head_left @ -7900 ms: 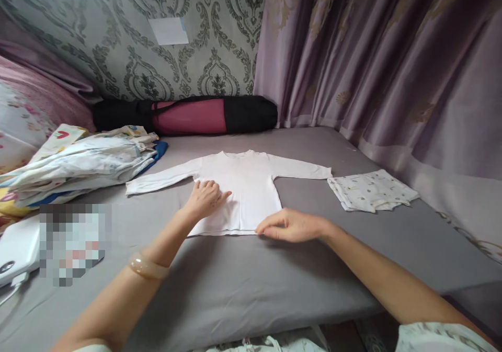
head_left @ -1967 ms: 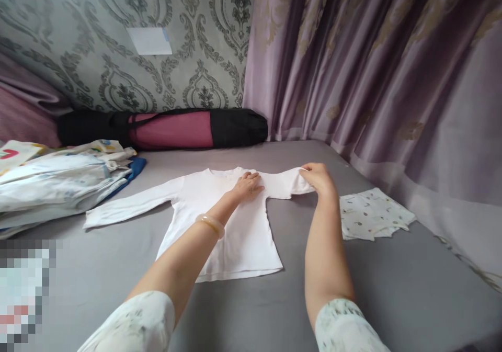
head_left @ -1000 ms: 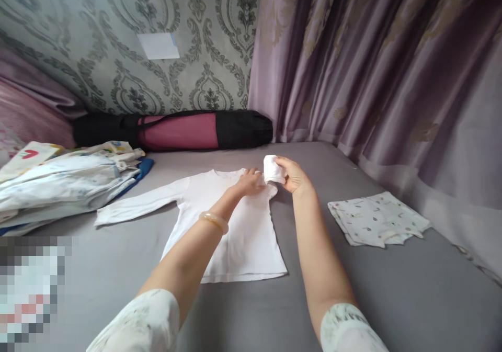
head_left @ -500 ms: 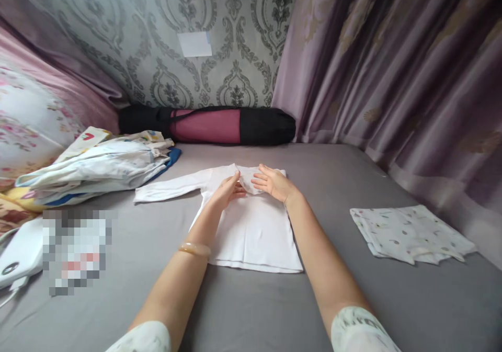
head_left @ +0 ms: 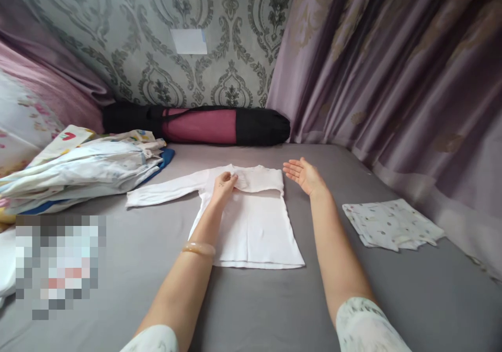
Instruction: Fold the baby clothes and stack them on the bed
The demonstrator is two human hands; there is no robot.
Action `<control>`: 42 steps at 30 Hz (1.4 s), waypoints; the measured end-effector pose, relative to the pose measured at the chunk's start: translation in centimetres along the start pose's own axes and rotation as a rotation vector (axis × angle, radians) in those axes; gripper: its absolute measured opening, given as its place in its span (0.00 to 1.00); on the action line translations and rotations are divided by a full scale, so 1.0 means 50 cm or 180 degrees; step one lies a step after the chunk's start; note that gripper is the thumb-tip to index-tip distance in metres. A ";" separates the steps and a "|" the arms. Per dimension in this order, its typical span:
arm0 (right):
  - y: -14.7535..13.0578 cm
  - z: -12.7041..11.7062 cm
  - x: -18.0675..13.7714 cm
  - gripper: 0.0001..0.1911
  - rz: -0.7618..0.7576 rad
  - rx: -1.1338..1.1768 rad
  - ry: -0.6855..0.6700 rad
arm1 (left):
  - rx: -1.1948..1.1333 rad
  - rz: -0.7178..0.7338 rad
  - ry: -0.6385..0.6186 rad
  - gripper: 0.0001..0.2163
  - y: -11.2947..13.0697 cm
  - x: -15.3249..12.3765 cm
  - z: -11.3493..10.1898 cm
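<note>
Atop the white shirt (head_left: 257, 231) rests the left hand (head_left: 225, 185).

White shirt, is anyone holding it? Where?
The right hand holds nothing. The left hand is at the end of the folded sleeve; its grip is unclear.

A plain white long-sleeved fabric shirt (head_left: 257, 224) lies on the plain grey bedsheet (head_left: 266, 310); near the bedsheet's right edge, folded white cloth (head_left: 392, 222) bears small scattered motifs; along its far edge, a cylindrical fabric bag (head_left: 200, 126) is black and maroon.
</note>
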State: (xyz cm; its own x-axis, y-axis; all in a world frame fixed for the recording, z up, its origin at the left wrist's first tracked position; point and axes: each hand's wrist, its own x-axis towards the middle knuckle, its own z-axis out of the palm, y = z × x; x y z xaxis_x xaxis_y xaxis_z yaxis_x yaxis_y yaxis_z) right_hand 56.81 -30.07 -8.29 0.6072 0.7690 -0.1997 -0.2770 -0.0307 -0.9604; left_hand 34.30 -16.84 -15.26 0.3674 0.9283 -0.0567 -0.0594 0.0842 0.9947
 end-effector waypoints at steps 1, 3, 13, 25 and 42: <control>0.002 -0.005 0.001 0.18 -0.0026 -0.0075 0.0093 | -0.0041 0.0013 0.0021 0.14 0.001 0.002 -0.002; 0.008 -0.010 0.004 0.15 -0.0060 -0.0268 0.0244 | -0.0108 0.0028 0.0031 0.17 0.005 0.006 -0.007; 0.083 0.059 0.027 0.21 -0.0679 -0.3678 0.0197 | -0.0169 0.0040 0.0239 0.21 0.004 0.016 -0.032; 0.163 0.112 0.002 0.37 -0.0945 -0.5123 -0.0198 | 0.0738 0.0239 0.0494 0.09 -0.014 0.012 -0.057; 0.166 0.104 0.007 0.41 -0.0644 -0.4967 -0.0179 | 0.2825 0.0635 0.0602 0.08 -0.014 0.005 -0.065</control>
State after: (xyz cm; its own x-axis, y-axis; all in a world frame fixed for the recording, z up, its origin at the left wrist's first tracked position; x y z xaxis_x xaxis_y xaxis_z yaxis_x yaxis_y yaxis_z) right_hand 50.84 -26.73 -15.30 0.5002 0.8626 -0.0750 0.8350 -0.5035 -0.2221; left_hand 31.42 -15.52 -16.26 0.2647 0.9460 0.1871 0.6556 -0.3188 0.6846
